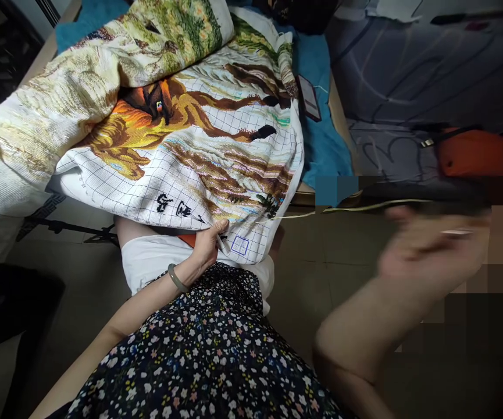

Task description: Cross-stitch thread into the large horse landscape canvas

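A large cross-stitch cloth (251,160) with a printed grid and a stitched brown-and-orange animal spreads over my lap and the surface ahead. My left hand (207,243), with a bracelet on its wrist, grips the cloth's near edge, thumb on top and fingers underneath. A pale yellow-green thread (342,209) runs taut from the stitching near that thumb out to the right. At its far end is my right hand (434,241), raised well away from the cloth and smeared by motion, its fingers curled on the thread. A thin bright glint shows across this hand; whether it is a needle is unclear.
The cloth's finished part lies rolled (72,99) at the upper left. Under the cloth is a blue covering (321,139), with a small dark-framed card (308,98) on it. An orange bag (482,152) sits at the right beside patterned grey fabric (408,75).
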Tool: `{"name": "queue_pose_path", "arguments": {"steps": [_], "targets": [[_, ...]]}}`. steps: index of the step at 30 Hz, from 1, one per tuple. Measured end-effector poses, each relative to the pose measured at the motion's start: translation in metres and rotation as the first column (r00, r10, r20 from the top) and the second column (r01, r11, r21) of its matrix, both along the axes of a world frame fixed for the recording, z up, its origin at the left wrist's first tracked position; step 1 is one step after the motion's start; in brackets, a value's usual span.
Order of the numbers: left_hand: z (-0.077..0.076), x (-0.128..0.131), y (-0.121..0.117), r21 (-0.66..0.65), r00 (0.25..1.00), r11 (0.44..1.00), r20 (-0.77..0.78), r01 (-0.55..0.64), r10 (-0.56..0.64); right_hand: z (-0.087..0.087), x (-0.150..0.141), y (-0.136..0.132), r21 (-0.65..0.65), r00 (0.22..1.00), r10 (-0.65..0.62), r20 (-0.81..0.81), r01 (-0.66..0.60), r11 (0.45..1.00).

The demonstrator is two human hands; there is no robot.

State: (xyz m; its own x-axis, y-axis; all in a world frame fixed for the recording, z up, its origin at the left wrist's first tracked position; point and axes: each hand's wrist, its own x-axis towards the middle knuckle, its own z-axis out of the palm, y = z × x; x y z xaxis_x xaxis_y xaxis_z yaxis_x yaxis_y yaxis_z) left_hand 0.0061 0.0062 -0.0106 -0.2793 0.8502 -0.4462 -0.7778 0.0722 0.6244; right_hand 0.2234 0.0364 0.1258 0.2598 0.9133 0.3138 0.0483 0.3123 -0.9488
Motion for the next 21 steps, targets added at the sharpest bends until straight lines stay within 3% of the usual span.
{"name": "queue_pose_path", "arguments": {"steps": [1, 2, 5, 6, 8, 11, 21], "targets": [[0.001, 0.0, 0.0, -0.003, 1.0, 1.0, 0.003, -0.003, 0.003, -0.013, -0.017, -0.001, 0.068, 1.0, -0.025, -0.002, 0.025, 0.997], [0.002, 0.0, -0.001, 0.002, 1.0, 1.0, 0.005, -0.007, 0.007, -0.027, -0.034, -0.004, 0.039, 0.998, 0.031, 0.049, -0.033, 0.999], [0.004, -0.001, -0.001, 0.016, 1.0, 1.0, -0.011, -0.008, 0.009, -0.07, -0.078, -0.016, -0.332, 0.888, 0.376, 0.264, -0.282, 0.9], [0.005, -0.001, -0.002, 0.009, 1.0, 1.0, -0.021, -0.007, 0.007, -0.081, -0.088, -0.02, -0.398, 0.843, 0.446, 0.299, -0.315, 0.862], [0.006, -0.001, -0.002, -0.017, 0.999, 1.0, -0.039, -0.003, 0.002, -0.098, -0.099, -0.026, -0.436, 0.793, 0.497, 0.352, -0.331, 0.837], [0.006, -0.002, -0.001, -0.03, 0.999, 1.0, -0.047, -0.003, 0.001, -0.106, -0.103, -0.027, -0.416, 0.786, 0.473, 0.398, -0.305, 0.857], [0.004, -0.002, -0.001, 0.021, 0.999, 1.0, -0.036, -0.002, 0.003, -0.1, -0.107, -0.022, -0.344, 0.742, 0.395, 0.541, -0.233, 0.91]]}}
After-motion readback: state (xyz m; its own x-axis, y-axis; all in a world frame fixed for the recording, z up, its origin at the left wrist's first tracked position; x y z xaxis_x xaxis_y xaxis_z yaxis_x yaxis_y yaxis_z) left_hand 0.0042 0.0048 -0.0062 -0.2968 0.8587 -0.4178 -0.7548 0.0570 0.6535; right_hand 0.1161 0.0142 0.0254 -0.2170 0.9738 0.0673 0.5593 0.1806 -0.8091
